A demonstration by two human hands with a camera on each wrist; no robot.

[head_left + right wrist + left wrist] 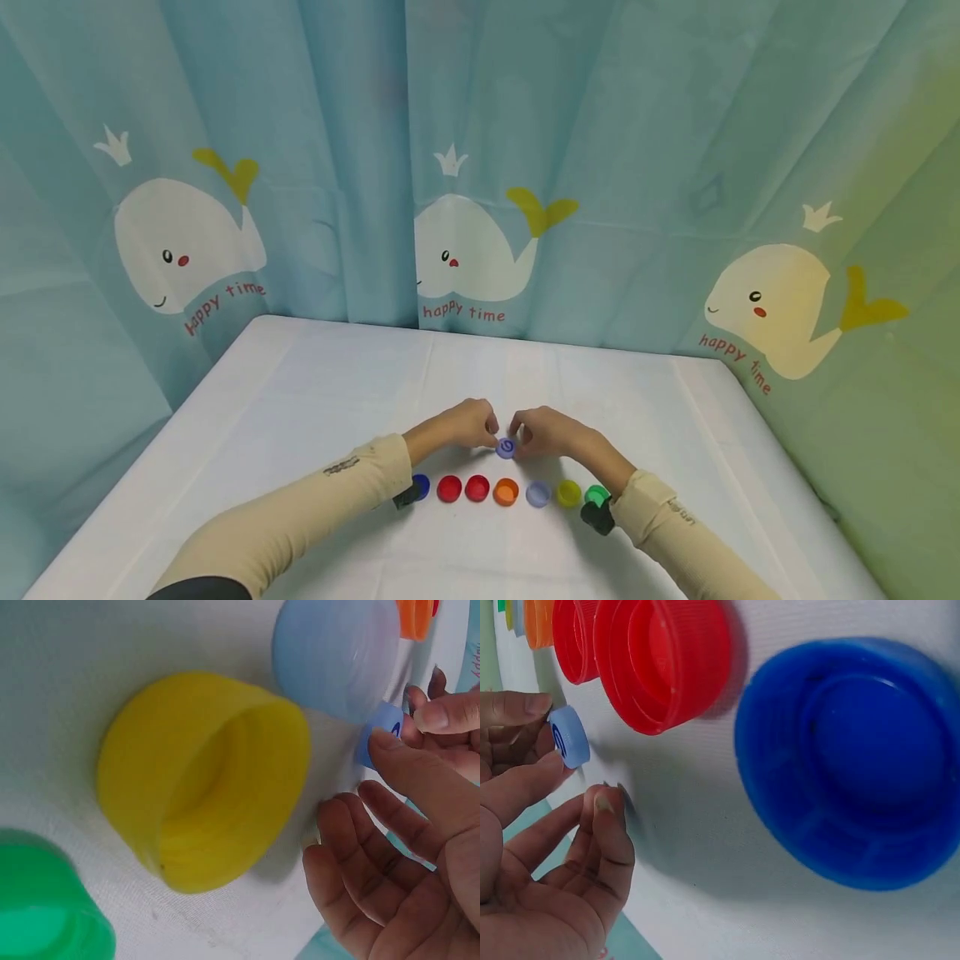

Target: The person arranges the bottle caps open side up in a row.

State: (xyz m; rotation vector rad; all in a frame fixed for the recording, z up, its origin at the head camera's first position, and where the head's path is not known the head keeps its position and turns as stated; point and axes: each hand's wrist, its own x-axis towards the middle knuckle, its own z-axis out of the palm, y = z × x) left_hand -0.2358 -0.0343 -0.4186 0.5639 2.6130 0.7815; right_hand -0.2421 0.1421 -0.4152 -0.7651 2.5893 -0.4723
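Note:
Just beyond the row of caps, a small light blue bottle cap [506, 448] with a dark curved mark is held up between both hands. My left hand [469, 424] pinches its left side; in the left wrist view that thumb lies against the cap [571, 737], while the other fingers curl below it. From the opposite side my right hand [551, 432] grips the same cap [381, 735], its thumb pressed on the edge. The right index fingertip's contact is partly hidden.
A row of caps on the white table [360, 367] runs blue [422, 485], two red [449, 489], orange [506, 492], pale blue [538, 494], yellow [568, 493], green [597, 495]. Behind the table hangs a whale-printed curtain [360, 167].

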